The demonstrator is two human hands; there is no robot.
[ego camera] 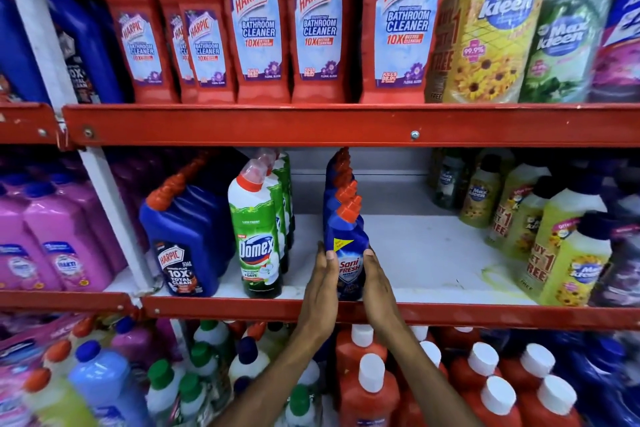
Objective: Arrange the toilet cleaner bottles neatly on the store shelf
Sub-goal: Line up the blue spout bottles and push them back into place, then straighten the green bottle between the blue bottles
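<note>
A row of blue Sani Fresh toilet cleaner bottles with red caps stands front to back on the middle shelf (433, 253). The front Sani Fresh bottle (348, 243) sits near the shelf's front edge. My left hand (320, 291) presses flat against its left side and my right hand (377, 288) against its right side, so the bottle is held between both palms. To its left stands a row of green and white Domex bottles (258, 236), and further left blue Harpic bottles (185, 239).
Yellow Max Kleen bottles (568, 253) crowd the right of the middle shelf, with bare white shelf between them and the Sani Fresh row. Red Harpic bathroom cleaner bottles (258, 21) fill the shelf above. A red shelf lip (450, 314) runs in front; more bottles stand below.
</note>
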